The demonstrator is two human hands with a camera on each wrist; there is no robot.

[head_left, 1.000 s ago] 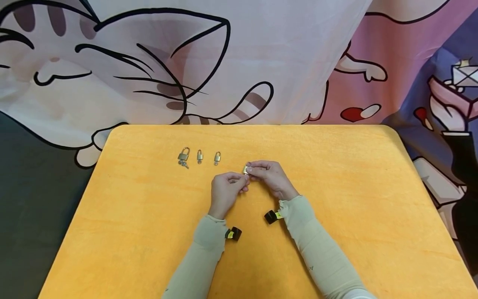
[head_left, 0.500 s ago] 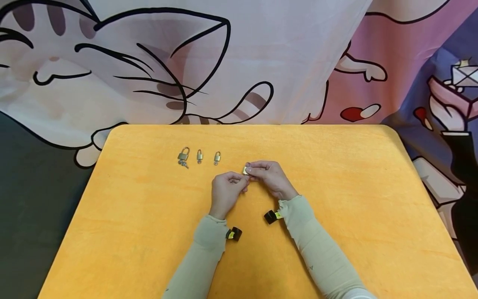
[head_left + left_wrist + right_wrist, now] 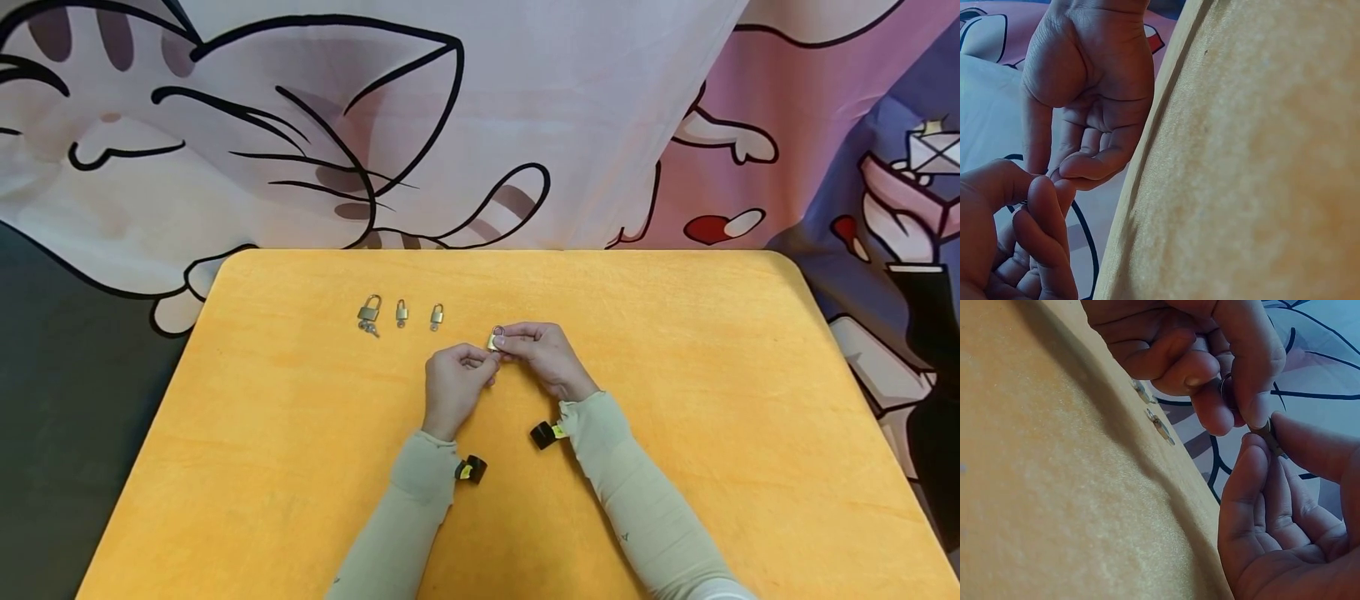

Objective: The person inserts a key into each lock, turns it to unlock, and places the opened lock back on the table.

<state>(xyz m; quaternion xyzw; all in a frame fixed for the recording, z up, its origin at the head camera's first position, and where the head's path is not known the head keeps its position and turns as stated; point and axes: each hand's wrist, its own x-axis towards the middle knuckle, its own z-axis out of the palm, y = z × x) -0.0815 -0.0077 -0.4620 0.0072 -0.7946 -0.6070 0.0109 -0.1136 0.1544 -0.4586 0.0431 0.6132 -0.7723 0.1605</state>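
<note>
A small brass padlock [image 3: 492, 341] is held above the table between both hands, its shackle pointing away. My right hand [image 3: 549, 358] pinches its body between thumb and fingers. At the padlock's lower end, my left hand [image 3: 453, 385] pinches a key, mostly hidden by the fingertips. A thin metal ring [image 3: 1225, 389] shows between the left fingers in the right wrist view, where the padlock [image 3: 1270, 441] appears edge-on. Fingers cover nearly all the metal in the left wrist view, with the left hand [image 3: 1029, 231] at lower left and the right hand [image 3: 1094, 94] above.
Left of the hands, a row lies on the yellow table [image 3: 300, 467]: a larger padlock [image 3: 368, 313] with several keys, and two small padlocks, one in the middle [image 3: 401, 313] and one nearest the hands [image 3: 437, 316], each with a key. A cartoon-printed curtain [image 3: 600, 125] hangs behind.
The left hand has shifted very slightly at the padlock's lower end. The right hand keeps its pinch on the padlock, and the row of other padlocks is unmoved.
</note>
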